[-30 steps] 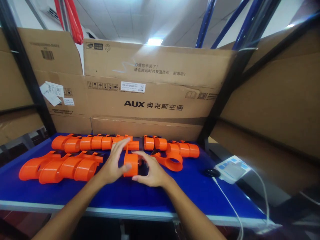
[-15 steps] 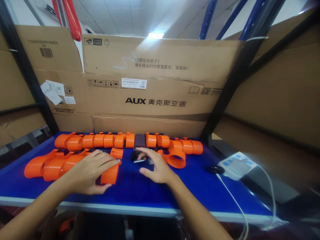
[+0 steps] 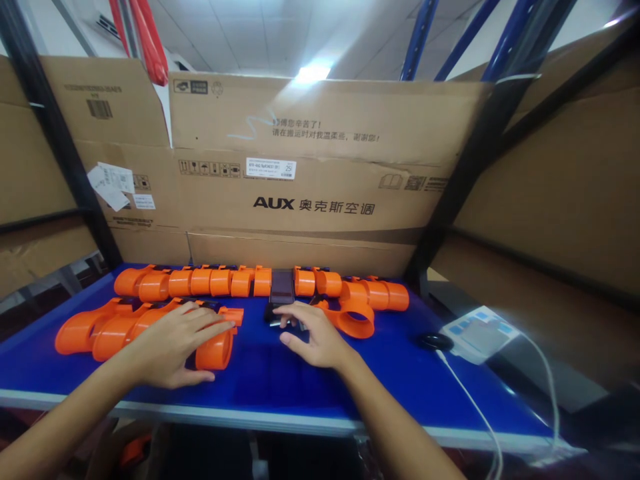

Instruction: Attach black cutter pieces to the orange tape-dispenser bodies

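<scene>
Since the first frame, one orange ring (image 3: 215, 351) has passed from between the hands at centre to the lower left of the frame, at the right end of the front row (image 3: 117, 333). Against the preceding frame, it lies slightly nearer that row; any contact is hidden.

Left hand (image 3: 173, 343): palm down at the ring's left side, fingers spread across its top, thumb low by its base. Whether it grips the ring or merely rests on it cannot be determined.

Right hand (image 3: 317, 337): just below centre, fingers bent, thumb apart, nothing seen held; position nearly unchanged from the preceding frame. It stands before the black panel (image 3: 283, 287); contact with the dark part at the panel's foot cannot be confirmed.

Rear row (image 3: 210, 283) runs from centre left to the panel. More rings stand right of the panel, one wide ring (image 3: 361, 321) set forward of them.

At the tabletop's (image 3: 395, 387) right side: a white device (image 3: 480, 333), a black oval item (image 3: 436, 342) beside it, white cables. Cardboard (image 3: 320, 153) marked "AUX" stands behind.
</scene>
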Demonstrator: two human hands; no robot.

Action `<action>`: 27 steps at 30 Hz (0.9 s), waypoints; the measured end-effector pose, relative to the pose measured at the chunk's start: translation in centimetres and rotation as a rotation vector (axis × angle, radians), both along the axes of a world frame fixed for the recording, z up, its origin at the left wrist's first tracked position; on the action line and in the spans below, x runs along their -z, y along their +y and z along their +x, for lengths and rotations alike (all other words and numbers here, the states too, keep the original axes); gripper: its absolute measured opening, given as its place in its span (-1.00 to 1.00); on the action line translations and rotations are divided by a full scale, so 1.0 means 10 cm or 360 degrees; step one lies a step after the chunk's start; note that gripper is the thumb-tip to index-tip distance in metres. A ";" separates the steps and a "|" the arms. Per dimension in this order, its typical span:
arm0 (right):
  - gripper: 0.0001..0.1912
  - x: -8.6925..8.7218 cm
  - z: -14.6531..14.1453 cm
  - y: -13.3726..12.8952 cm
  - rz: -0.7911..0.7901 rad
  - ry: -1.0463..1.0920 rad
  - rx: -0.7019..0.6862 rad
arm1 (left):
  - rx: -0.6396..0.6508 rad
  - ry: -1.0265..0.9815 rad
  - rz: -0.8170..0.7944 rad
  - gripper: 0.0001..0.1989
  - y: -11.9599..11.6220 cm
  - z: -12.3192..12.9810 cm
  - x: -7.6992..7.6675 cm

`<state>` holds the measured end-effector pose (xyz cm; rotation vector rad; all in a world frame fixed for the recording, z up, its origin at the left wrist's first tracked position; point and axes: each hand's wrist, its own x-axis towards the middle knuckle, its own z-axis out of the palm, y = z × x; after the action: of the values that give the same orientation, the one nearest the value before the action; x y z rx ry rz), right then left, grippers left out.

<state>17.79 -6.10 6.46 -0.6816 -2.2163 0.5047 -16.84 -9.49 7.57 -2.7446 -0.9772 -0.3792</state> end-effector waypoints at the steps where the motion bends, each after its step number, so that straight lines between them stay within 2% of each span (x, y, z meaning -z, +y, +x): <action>1: -0.62 0.00 0.00 0.00 0.0005 0.0001 0.0004 | -0.0031 -0.0001 0.0004 -0.22 0.02 -0.04 0.01; 5: -0.64 0.01 0.00 0.00 0.0027 -0.0010 0.0015 | -0.0172 0.0068 -0.0004 -0.12 0.07 -0.17 0.10; 8: -0.66 0.02 0.00 0.01 0.0053 -0.0048 0.0021 | -0.0200 0.0119 -0.0020 -0.09 0.10 -0.21 0.15; 13: -0.68 0.07 0.02 0.06 0.0133 -0.0038 -0.0022 | -0.0172 0.0136 -0.0038 0.12 0.14 -0.22 0.10; 16: -0.66 0.09 0.03 0.09 0.0161 -0.0038 -0.0069 | -0.0152 0.0079 -0.0014 0.20 0.14 -0.26 -0.05; 20: -0.65 0.10 0.04 0.10 0.0185 -0.0016 -0.0076 | -0.0119 0.0049 0.0067 0.15 0.12 -0.23 -0.41; 23: -0.68 0.10 0.04 0.09 0.0205 0.0018 -0.0022 | -0.0083 0.0041 0.0286 0.01 0.11 -0.09 -0.69; 27: -0.72 0.12 0.00 0.09 0.0200 0.0137 0.0242 | 0.0010 -0.0014 0.0672 -0.33 0.11 0.24 -0.94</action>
<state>17.80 -5.19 5.26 -0.7410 -2.0771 0.3098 -14.47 -8.34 16.93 -2.3663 -0.7836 -0.5309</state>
